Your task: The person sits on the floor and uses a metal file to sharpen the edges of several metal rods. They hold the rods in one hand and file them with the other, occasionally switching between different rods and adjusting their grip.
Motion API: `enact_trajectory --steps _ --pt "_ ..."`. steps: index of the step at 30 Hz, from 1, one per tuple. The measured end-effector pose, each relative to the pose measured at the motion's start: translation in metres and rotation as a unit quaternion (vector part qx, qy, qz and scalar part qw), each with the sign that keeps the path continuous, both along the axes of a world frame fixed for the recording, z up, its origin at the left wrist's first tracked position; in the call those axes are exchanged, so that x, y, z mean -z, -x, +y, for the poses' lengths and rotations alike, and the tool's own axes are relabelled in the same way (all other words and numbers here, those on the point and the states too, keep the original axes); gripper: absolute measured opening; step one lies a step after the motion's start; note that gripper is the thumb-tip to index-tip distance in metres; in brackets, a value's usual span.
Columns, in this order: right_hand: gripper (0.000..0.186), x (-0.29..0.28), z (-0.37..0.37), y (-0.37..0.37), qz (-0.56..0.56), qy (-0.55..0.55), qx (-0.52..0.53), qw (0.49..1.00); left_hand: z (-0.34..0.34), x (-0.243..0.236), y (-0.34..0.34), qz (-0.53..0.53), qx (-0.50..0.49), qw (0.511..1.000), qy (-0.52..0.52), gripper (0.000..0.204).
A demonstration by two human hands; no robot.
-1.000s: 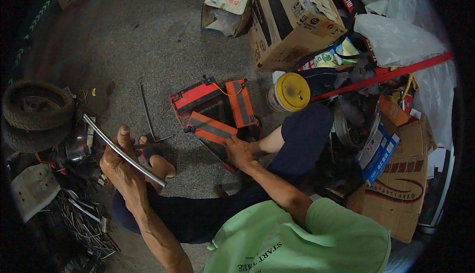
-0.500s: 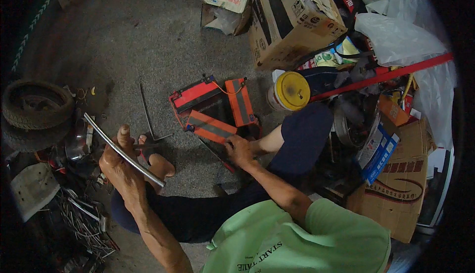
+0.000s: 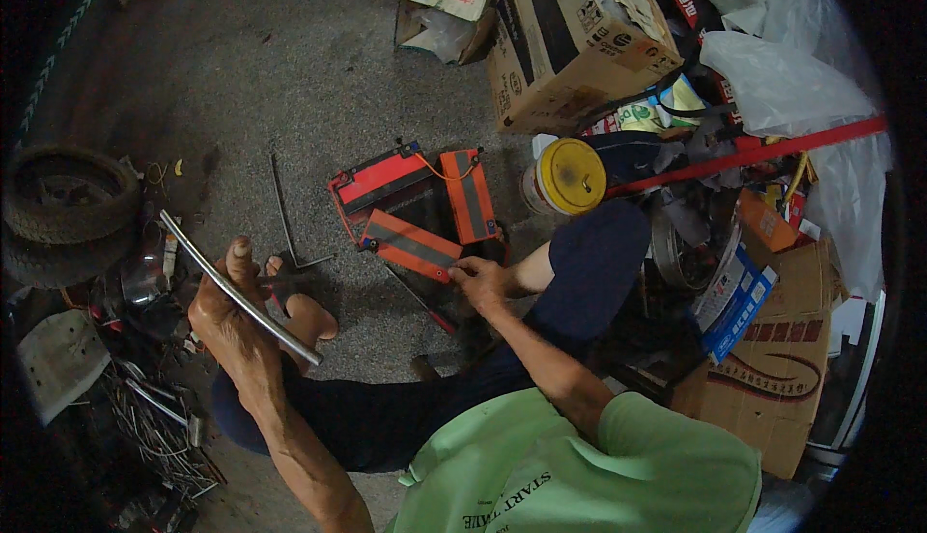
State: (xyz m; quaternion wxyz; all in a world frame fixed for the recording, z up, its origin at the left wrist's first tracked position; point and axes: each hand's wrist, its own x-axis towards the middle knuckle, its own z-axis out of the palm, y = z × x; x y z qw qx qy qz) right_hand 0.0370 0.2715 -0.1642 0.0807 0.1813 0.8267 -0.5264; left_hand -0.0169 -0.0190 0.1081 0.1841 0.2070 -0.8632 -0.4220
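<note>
My left hand (image 3: 230, 325) is closed around a curved silver metal bar (image 3: 227, 287), which slants across it with both ends sticking out. Its thumb points up. Over at the lower front battery (image 3: 410, 244), orange with a grey stripe, my right hand (image 3: 480, 282) has its fingertips drawn together at the right end corner; whatever they pinch there is too small to make out. Behind lies a red battery (image 3: 384, 181), and to its right another orange battery (image 3: 468, 197). An orange wire (image 3: 439, 174) links these two at the top.
A thin L-shaped rod (image 3: 283, 210) lies left of the batteries, and a red-handled tool (image 3: 442, 321) below them. A yellow-lidded bucket (image 3: 572, 176) stands to the right. Around are cardboard boxes (image 3: 570, 60), stacked tyres (image 3: 68, 190) and a pile of metal scraps (image 3: 159, 427).
My right hand has shifted slightly up and right at the battery's end, uncovering more of its corner. My left hand still holds the bar, nearly in place.
</note>
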Motion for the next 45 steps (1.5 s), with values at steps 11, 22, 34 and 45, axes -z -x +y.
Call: enact_trajectory --steps 11,22,34,45 --pt "0.022 -0.02 -0.02 0.002 0.059 -0.168 -0.13 0.975 0.0 -0.003 -0.002 -0.022 -0.001 0.999 -0.025 0.035" --pt "0.015 -0.02 -0.015 0.002 0.095 -0.169 -0.21 0.958 -0.007 0.001 -0.004 -0.063 0.002 0.998 -0.028 0.053" --pt "0.011 -0.012 -0.016 0.001 0.108 -0.195 -0.226 0.948 -0.007 0.002 -0.005 -0.056 0.002 0.998 -0.038 0.049" --pt "0.014 -0.025 -0.021 0.004 0.128 -0.269 -0.239 0.924 -0.006 -0.001 -0.007 -0.064 0.013 0.998 -0.013 0.047"
